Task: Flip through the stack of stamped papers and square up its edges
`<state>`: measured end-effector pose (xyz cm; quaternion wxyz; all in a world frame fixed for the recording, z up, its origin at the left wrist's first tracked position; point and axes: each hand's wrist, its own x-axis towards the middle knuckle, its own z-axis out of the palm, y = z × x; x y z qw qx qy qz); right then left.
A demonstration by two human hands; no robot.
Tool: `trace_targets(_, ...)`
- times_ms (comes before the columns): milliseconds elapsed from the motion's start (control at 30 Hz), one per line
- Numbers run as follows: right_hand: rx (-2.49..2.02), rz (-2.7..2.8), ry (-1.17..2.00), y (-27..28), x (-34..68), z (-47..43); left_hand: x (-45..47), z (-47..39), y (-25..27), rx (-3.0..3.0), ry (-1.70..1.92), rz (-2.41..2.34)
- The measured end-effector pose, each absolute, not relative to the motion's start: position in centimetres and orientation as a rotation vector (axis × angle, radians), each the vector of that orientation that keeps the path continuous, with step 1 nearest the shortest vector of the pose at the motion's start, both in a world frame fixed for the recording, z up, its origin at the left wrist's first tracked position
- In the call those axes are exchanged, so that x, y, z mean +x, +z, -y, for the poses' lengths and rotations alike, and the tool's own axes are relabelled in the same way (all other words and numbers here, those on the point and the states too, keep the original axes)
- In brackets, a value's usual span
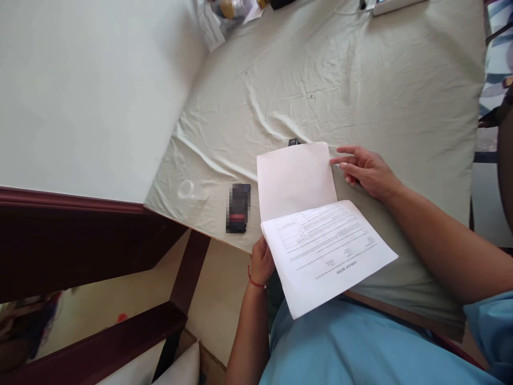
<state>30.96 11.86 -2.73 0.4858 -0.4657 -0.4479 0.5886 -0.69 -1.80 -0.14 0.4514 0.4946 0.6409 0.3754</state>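
A booklet of printed papers [326, 251] lies open in front of me, its lower part reaching over the table edge. The printed page appears upside down, with the heading "OVERLEAF NOTES" near its lower side. A blank pinkish-white sheet [296, 179] is folded away flat on the table. My left hand [262, 261] grips the booklet's left edge, its fingers partly hidden beneath the papers. Beside the blank sheet's right edge is my right hand [366, 170], fingers stretched and apart. One fingertip is at the sheet's edge; I cannot tell whether it touches.
A dark, pixelated object [238, 208] lies left of the booklet, near a clear plastic container [187, 190]. A small black object [294, 142] peeks out behind the blank sheet. Plastic bags [230, 13] and a white device [395, 5] sit at the far side of the cloth-covered table [401, 91].
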Motion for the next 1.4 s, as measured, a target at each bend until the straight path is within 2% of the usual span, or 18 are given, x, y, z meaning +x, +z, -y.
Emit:
trace_targets(267, -1.086, 1.12, 1.474, -2.6, 30.9, -11.8, -0.3, 1.5, 0.6, 1.19, 0.925, -1.631)
trace_targets(500, -1.105, 1.063, 1.354, -3.4, 30.8, -12.0, -0.6, 1.7, 0.3, 1.219, 0.909, -1.622)
trace_targets(1400, -1.146, 1.194, 1.438, -4.1, 31.2, -12.3, -1.0, 2.0, -0.4, 1.235, 0.914, -1.581)
